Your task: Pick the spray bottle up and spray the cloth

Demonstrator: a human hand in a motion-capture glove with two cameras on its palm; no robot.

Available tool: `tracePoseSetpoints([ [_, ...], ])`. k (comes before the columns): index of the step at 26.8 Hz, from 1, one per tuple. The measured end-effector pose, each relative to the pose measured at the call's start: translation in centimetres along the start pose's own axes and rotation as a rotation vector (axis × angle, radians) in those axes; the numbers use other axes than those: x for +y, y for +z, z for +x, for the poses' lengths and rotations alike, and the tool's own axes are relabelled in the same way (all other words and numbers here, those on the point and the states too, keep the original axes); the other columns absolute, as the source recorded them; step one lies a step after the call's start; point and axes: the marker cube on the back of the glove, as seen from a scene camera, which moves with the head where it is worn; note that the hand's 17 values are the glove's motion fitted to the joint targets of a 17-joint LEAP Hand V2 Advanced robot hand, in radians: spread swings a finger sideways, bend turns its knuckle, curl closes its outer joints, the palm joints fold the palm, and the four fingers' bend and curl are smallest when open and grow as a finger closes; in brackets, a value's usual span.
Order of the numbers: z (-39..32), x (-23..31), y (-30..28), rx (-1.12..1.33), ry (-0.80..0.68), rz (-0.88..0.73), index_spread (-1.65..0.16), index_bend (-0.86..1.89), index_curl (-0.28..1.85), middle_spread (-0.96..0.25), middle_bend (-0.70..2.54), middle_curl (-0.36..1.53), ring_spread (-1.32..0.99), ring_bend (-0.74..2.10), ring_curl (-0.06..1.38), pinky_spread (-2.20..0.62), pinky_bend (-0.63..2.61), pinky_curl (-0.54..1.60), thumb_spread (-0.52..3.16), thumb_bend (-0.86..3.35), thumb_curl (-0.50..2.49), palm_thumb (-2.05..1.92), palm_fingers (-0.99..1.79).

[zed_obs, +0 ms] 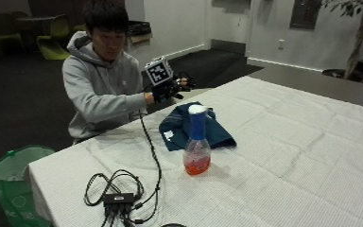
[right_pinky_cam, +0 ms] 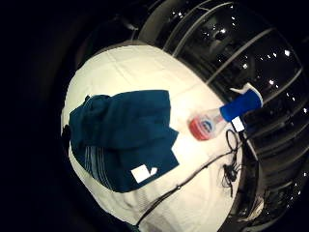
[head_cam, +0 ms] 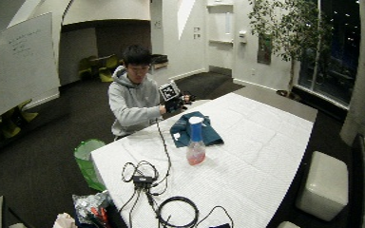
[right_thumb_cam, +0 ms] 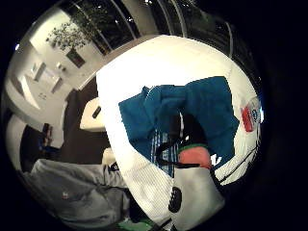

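On the table [zed_obs: 307, 142], covered in white cloth, the bottle [zed_obs: 197, 142] stands upright near the middle, blue sprayer on top and reddish liquid in its clear lower half. Just behind it, toward me, lies the cloth [zed_obs: 191, 125], dark teal and rumpled, with a small white tag showing on its near edge; the two look just beside each other, and from the outside view I cannot tell whether they touch. From my palm, the bottle [right_pinky_cam: 224, 118] sits a short way off the cloth's [right_pinky_cam: 123, 137] edge, so they seem apart there. A striped patch shows on one fold of the cloth.

My right hand [zed_obs: 169, 87] hangs in the air above the table's edge on my side, beyond the cloth and well apart from the bottle. It holds nothing. The fingers [zed_obs: 185, 84] look loosely curled, pointing across toward the table, though the glove's dark shape makes it hard to say how far they bend. In the thumb-side view the cloth [right_thumb_cam: 202, 106] spreads below my palm, and the bottle [right_thumb_cam: 250, 115] shows only at the far edge.

A black cable [zed_obs: 151, 156] runs from my hand down across the table to a small black box [zed_obs: 120, 198] with loops of wire near the corner. A green bin [zed_obs: 12, 184] stands on the floor beside the table.
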Motion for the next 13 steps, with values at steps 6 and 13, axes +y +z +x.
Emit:
tracePoseSetpoints([
  [6, -1.4, -0.6, -0.8, -0.148, 0.181, 0.027, -0.25, 0.16, 0.13, -0.03, 0.19, 0.11, -0.01, 0.28, 0.12, 0.16, 0.46, 0.18, 0.58, 0.36, 0.20, 0.66, 0.39],
  [13, -2.4, -1.1, -2.0, -0.329, 0.356, 0.050, -0.30, 0.14, 0.17, -0.03, 0.19, 0.17, -0.01, 0.30, 0.17, 0.20, 0.47, 0.23, 0.76, 0.30, 0.26, 0.70, 0.34],
])
